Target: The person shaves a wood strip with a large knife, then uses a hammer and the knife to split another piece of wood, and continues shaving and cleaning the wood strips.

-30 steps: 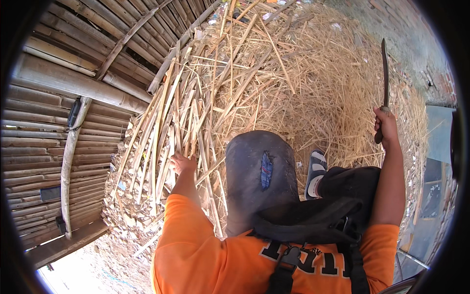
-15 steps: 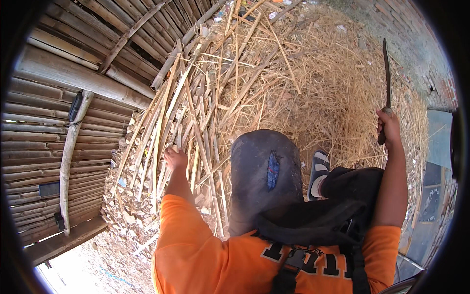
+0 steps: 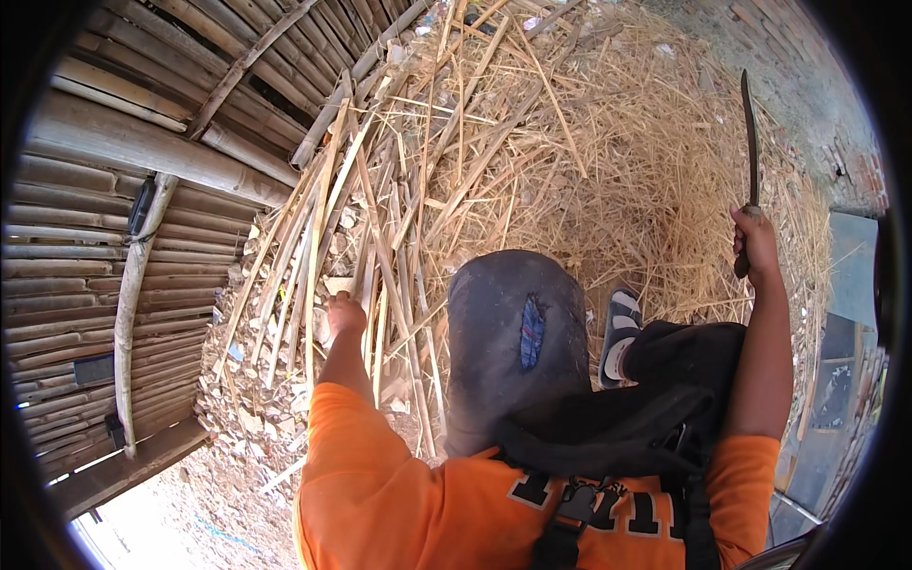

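My right hand (image 3: 754, 245) is wrapped round the handle of a long machete (image 3: 751, 142). Its dark, slightly curved blade points up and away from me, over the right side of the straw. At the left, my left hand (image 3: 345, 314) is down among long, pale split bamboo strips (image 3: 318, 223) that lie loosely over one another. The fingers of that hand are curled downward, and their tips are hidden. One short strip end (image 3: 363, 271) lies right beside the knuckles, but whether it is gripped does not show.
Dry straw (image 3: 627, 161) covers the ground ahead. A bamboo slat wall (image 3: 71, 309) with a curved pole (image 3: 131, 332) stands left. Broken rubble (image 3: 252, 418) lies below it. A brick wall (image 3: 807, 104) rises right. My bent knee (image 3: 484, 332) and sandalled foot (image 3: 622, 332) are between my arms.
My left hand has drawn slightly back toward me and its fingers have curled in. The short strip end beside it has shifted right. The machete hand has hardly moved.
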The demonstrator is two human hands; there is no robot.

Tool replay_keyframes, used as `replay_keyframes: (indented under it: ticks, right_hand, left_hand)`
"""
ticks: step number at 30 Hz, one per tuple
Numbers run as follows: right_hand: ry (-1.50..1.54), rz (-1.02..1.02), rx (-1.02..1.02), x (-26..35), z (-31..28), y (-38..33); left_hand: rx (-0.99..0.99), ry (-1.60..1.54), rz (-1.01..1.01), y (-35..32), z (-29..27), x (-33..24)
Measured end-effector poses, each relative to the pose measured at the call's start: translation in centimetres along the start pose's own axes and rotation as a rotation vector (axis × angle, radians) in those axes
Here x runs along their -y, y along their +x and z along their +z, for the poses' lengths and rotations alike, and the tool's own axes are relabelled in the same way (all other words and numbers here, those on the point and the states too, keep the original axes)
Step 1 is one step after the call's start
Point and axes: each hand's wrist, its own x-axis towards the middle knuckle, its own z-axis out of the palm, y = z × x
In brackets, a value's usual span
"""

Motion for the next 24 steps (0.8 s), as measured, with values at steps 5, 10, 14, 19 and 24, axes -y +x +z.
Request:
replay_keyframes:
  ticks: [5,10,14,19,24]
  right_hand:
    - [-0.008,-0.003,0.009,0.4,0.4,0.5]
    - [-0.043,0.018,0.01,-0.7,-0.4,-0.1]
    - [-0.037,-0.007,0.022,-0.8,-0.4,0.3]
    - [-0.028,0.008,-0.004,0.0,0.8,-0.1]
    - [-0.022,0.016,0.032,-0.4,0.6,0.0]
  left_hand:
    - [-0.182,-0.126,0.049,3.6,1.6,5.5]
    - [-0.006,0.031,-0.23,3.9,-3.7,1.2]
    - [0.038,0.01,-0.214,6.5,-3.4,2.4]
    - [0.017,0.183,-0.185,4.8,-2.1,0.8]
    - [0.078,0.109,-0.226,2.9,-5.7,-1.2]
